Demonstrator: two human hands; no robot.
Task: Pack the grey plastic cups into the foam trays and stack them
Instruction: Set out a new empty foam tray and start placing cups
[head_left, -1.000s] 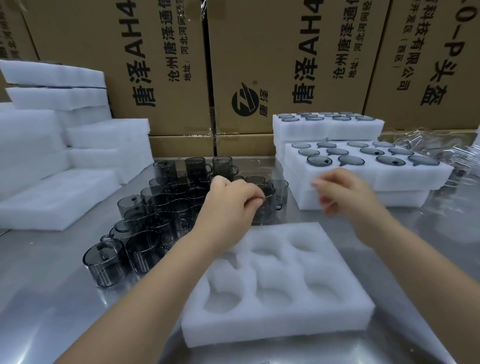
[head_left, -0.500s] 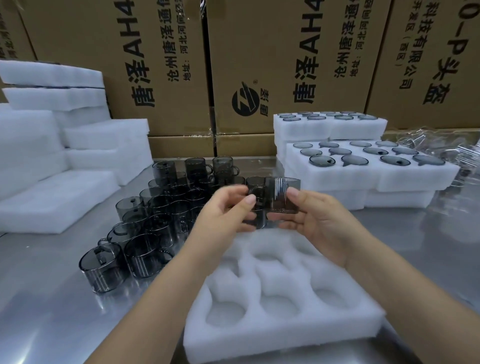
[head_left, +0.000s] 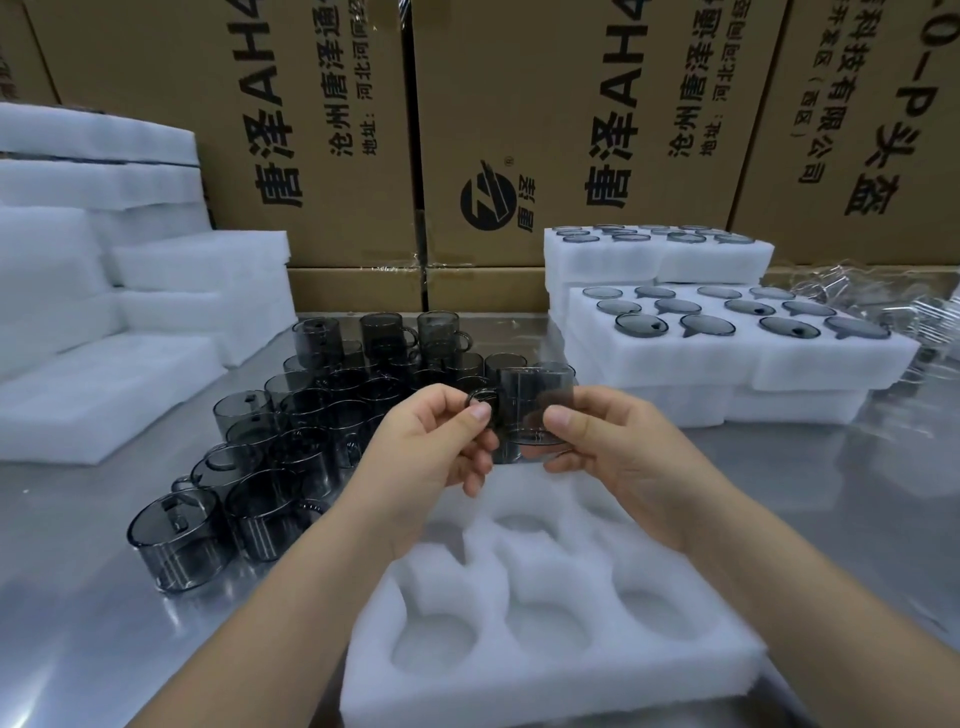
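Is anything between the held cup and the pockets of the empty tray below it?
Nothing visible. The left hand pinches the handle of the cup and the right hand grips its body, just above the far edge of the foam tray. The near pockets lie empty; the hands partly hide the far ones.

Smoky grey translucent cups (head_left: 291, 415); white foam trays (head_left: 561, 639); brown cartons (head_left: 519, 104) printed black; silvery table (head_left: 78, 623).
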